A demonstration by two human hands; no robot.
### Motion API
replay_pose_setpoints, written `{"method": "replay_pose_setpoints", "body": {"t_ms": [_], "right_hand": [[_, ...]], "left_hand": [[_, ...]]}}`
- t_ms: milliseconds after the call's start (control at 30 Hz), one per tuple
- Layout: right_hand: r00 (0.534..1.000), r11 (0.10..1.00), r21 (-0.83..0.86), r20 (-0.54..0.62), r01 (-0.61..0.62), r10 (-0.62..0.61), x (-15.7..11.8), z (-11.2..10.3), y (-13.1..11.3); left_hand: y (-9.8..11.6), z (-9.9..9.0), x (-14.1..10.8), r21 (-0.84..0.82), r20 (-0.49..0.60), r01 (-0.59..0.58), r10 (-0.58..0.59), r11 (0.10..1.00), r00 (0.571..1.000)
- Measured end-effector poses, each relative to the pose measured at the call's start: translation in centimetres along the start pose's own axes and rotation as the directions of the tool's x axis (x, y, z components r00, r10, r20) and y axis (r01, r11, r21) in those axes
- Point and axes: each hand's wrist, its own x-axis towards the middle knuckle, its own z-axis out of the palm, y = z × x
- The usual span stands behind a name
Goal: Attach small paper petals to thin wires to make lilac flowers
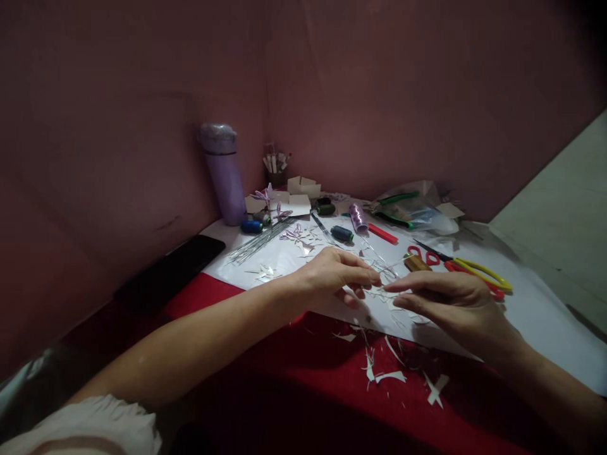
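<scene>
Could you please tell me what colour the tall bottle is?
The bottle is purple, shown in the head view.

Open white paper (535, 322) right of the scissors (459, 261), tall purple bottle (222, 180) blocking back left

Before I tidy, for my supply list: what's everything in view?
Strand: 1, pale, between hands
Bottle: 1, purple, left
Slab: 1, black, left
Spools: several, mixed, middle
Wires: many, silver, left
Ornaments: several, purple, left
Cards: several, pale, back
Pot: 1, dark, back
Tool: 1, dark, centre
Strip: 1, red, middle
Pliers: 1, green, right
Bag: 1, clear, right
Scissors: 1, yellow/red, right
Loops: 2, red, right
Block: 1, brown, right
Scraps: many, white, centre
Sheet: 1, white, beneath
Cloth: 1, red, front
Left hand: 1, bare, centre
Right hand: 1, bare, right
</scene>
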Motion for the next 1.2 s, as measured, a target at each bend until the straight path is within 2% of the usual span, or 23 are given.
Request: {"method": "replay_pose_setpoints", "body": {"t_ms": [133, 300, 533, 933, 1200], "right_hand": [[0.991, 0.987, -0.137, 0.120, 0.082, -0.066, 0.0, -0.4, 0.0], [0.966, 0.943, -0.315, 0.258, 0.105, -0.021, -0.1, -0.7, -0.2], [0.935, 0.961, -0.265, 0.355, 0.083, 0.017, -0.3, -1.1, 0.2], [0.909, 0.951, -0.267, 0.416, 0.157, -0.034, -0.2, -1.3, 0.0], [0.901, 0.961, -0.252, 0.434, 0.114, 0.007, -0.1, -1.1, -0.5]], "left_hand": [[-0.1, -0.2, 0.1, -0.009, 0.048, 0.021, -0.021, 1.000, 0.999], [-0.2, -0.1, 0.0, -0.005, 0.052, 0.054, -0.054, 0.999, 0.997], [-0.2, -0.2, 0.0, 0.051, 0.085, 0.081, -0.085, 0.995, 0.993], [-0.1, 0.0, -0.1, 0.180, 0.082, -0.001, -0.014, 0.984, 0.997], [-0.3, -0.2, 0.1, 0.196, 0.128, -0.065, 0.040, 0.978, 0.991]]}}
